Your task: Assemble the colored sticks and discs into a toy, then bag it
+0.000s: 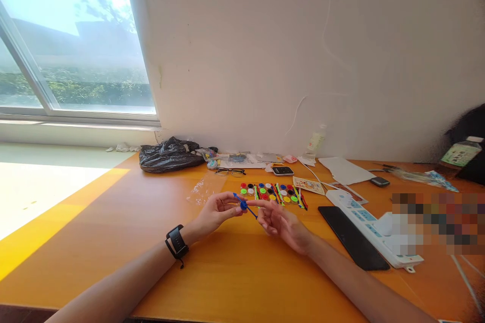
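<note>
Pinched between the thumb and fingers of my left hand (pixel 211 216) is a small blue arrow spinner (pixel 243 206). Its arrowhead points up and left, and its thin tail slants down to the right. The stretched index finger of my right hand (pixel 288 224) reaches the spinner's edge; whether it touches cannot be made out. The other fingers of that hand are loosely bent around nothing visible. Just beyond my hands lie rows of round coloured discs (pixel 268 186) in red, white, blue, black, green and yellow. Several loose arrows (pixel 280 196) lie among them, partly hidden by my right hand.
A black phone (pixel 352 237) and a white power strip (pixel 373 227) lie right. Behind are glasses (pixel 230 171), a small black-and-white device (pixel 283 171), a card (pixel 308 185), a clear plastic bag (pixel 204 191) and a black bag (pixel 170 156). A bottle (pixel 316 142) stands by the wall.
</note>
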Available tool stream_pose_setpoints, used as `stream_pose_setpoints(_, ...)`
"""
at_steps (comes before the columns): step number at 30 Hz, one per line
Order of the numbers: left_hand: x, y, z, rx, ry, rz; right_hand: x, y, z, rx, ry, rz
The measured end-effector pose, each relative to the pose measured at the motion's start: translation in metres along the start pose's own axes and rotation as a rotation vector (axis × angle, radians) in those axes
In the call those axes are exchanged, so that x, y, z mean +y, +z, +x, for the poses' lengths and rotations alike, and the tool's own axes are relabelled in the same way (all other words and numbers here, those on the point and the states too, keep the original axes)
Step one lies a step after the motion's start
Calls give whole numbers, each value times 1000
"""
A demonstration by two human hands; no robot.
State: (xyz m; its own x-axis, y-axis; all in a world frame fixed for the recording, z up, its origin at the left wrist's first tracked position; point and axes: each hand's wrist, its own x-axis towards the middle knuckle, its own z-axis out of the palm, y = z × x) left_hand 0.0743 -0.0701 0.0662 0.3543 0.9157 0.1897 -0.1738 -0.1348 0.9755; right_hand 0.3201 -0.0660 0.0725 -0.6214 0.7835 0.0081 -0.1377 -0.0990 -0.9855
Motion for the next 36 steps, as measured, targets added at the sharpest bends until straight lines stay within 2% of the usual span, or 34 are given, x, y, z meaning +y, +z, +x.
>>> stream_pose_setpoints(9, 3, 1, -1, 16, -14, 9, 6, -1, 3, 25, -39, -95)
stream_pose_setpoints(14, 1, 0, -2, 31, -120, -53, 17, -6, 4, 158, -235, -453)
stream_pose_setpoints(16, -4, -2, -1, -8, -168, -117, 21, -5, 2, 143, -283, -585)
stream_pose_setpoints(20, -9, -2, 1, -133, -238, -171, 27, -2, -2, 59, -284, -719)
stream_pose_setpoints(25, 4, 5, -3, -182, -238, -114, 28, -1, -3, 52, -303, -780)
stream_pose_setpoints(32, 18, 10, -7, -122, -214, -8, 18, -5, -5, 158, -352, -788)
stream_pose_setpoints(36, 21, 10, -5, -107, -172, 62, 19, -5, -8, 146, -366, -770)
